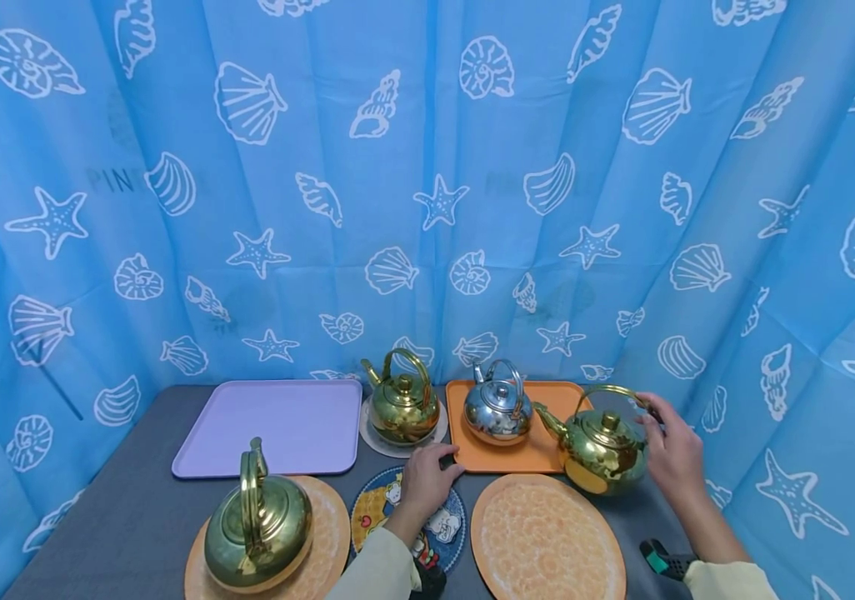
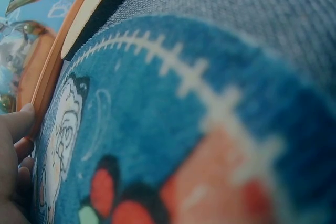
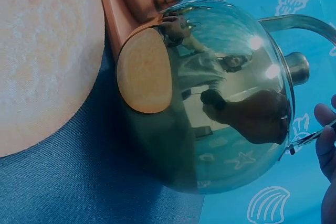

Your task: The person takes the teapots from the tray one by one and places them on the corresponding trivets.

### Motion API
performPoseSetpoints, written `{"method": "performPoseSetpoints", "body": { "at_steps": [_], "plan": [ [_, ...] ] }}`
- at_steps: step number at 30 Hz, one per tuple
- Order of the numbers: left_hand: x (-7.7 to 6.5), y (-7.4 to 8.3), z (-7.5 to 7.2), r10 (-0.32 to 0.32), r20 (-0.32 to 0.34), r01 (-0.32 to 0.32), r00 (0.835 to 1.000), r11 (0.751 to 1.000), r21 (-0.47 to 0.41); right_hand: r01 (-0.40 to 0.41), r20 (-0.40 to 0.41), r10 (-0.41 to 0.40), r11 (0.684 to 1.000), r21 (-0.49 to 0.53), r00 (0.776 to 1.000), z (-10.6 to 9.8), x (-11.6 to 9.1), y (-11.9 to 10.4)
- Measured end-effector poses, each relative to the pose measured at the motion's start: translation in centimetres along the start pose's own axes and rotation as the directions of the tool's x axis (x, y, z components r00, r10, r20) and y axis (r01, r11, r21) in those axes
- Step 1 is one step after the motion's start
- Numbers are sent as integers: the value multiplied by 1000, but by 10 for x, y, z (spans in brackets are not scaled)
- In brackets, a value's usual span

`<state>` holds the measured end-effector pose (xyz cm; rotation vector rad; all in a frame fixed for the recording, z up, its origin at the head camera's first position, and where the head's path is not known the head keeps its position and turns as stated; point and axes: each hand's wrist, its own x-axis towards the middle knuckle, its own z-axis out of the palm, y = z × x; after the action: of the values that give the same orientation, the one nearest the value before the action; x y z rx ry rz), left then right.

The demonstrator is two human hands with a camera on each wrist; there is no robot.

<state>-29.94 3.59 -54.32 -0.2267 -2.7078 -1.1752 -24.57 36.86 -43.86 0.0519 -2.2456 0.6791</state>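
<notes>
Right fingers (image 1: pixel 656 403) grasping rightmost gold kettle (image 1: pixel 598 457) | left fingers (image 1: pixel 438 451) touching orange tray (image 1: pixel 508 458), can't tell whether gripping | curtain (image 1: pixel 438 158) shows "PIN" (image 1: pixel 107 181)

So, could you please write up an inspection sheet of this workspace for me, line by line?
Surface: grey tabletop.
Job's things: rightmost gold kettle hides the near right corner of the orange tray in the head view; lifted or resting, unclear. The tray bears a silver kettle.
Other items (clutter): lilac tray; blue cartoon mat; right tan mat; back gold kettle on a pale mat; front gold kettle on the left tan mat.
Left hand: fingers at the orange tray's near left corner; grip unclear.
Right hand: holds the rightmost gold kettle's handle.
Cables: nothing seen.
Surroundings: blue curtain printed with white shells and starfish.
</notes>
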Motion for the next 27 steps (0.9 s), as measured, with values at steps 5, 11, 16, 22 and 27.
{"method": "performPoseSetpoints", "body": {
  "at_steps": [5, 11, 16, 22, 27],
  "plan": [
    [-1, 0, 0, -8, 7, 8, 1000, 1000, 3, 42, -47, -42, 999, 5, 998, -1, -3, 0],
    [-1, 1, -1, -9, 10, 9, 1000, 1000, 10, 51, -97, -48, 998, 30, 994, 0, -6, 0],
    [0, 1, -1, -11, 9, 11, 1000, 1000, 12, 87, -122, -82, 995, 37, 989, 3, -10, -4],
    [-1, 1, -1, -19, 10, 19, 1000, 1000, 14, 111, -146, -98, 990, 84, 984, 8, -14, -8],
    [0, 2, -1, -18, 7, 18, 1000, 1000, 11, 141, -177, -121, 984, 108, 977, 11, -16, -12]
  ]
}}
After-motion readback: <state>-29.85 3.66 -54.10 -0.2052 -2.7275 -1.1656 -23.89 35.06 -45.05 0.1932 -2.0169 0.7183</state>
